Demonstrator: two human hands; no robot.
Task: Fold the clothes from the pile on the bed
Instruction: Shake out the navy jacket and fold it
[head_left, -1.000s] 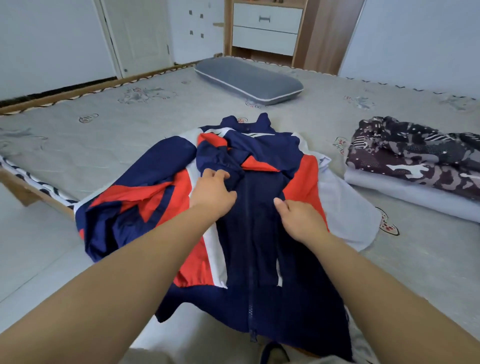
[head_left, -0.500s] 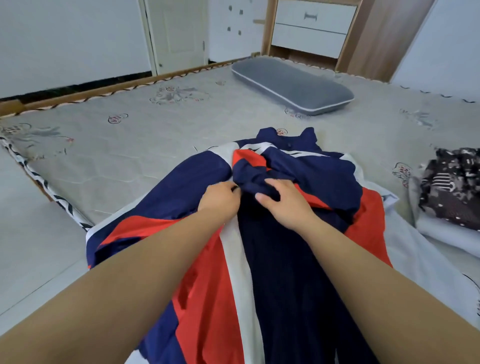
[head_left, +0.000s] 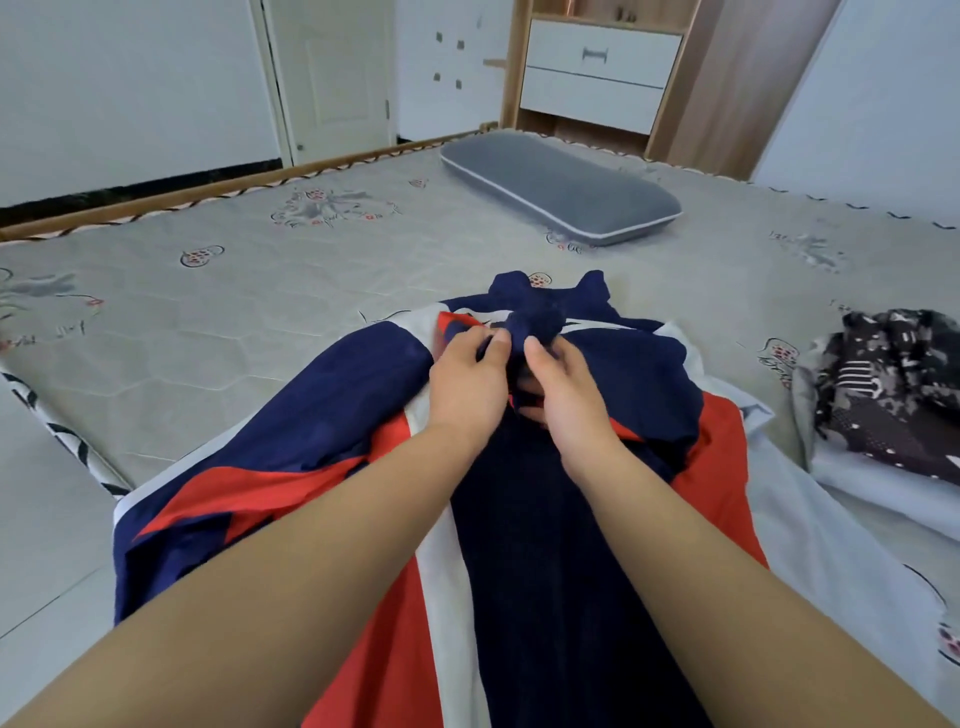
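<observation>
A navy, red and white jacket (head_left: 332, 447) lies spread on the bed in front of me, its collar toward the far side. My left hand (head_left: 465, 382) and my right hand (head_left: 563, 395) meet at its upper chest. Both pinch a bunched fold of navy fabric (head_left: 530, 325) just below the collar, thumbs pressed into the cloth. A dark patterned garment (head_left: 898, 395) lies on pale folded cloth (head_left: 872, 488) at the right edge of the bed.
The grey quilted mattress (head_left: 234, 322) stretches left and ahead. A grey pillow (head_left: 561, 187) lies at the far side. A wooden cabinet with white drawers (head_left: 597, 78) and a white door (head_left: 332, 78) stand behind the bed. Floor shows at the lower left.
Both hands have moved up the jacket from mid-chest toward the collar and drawn together, gathering the navy fabric into a bunch. My view has shifted closer and to the left.
</observation>
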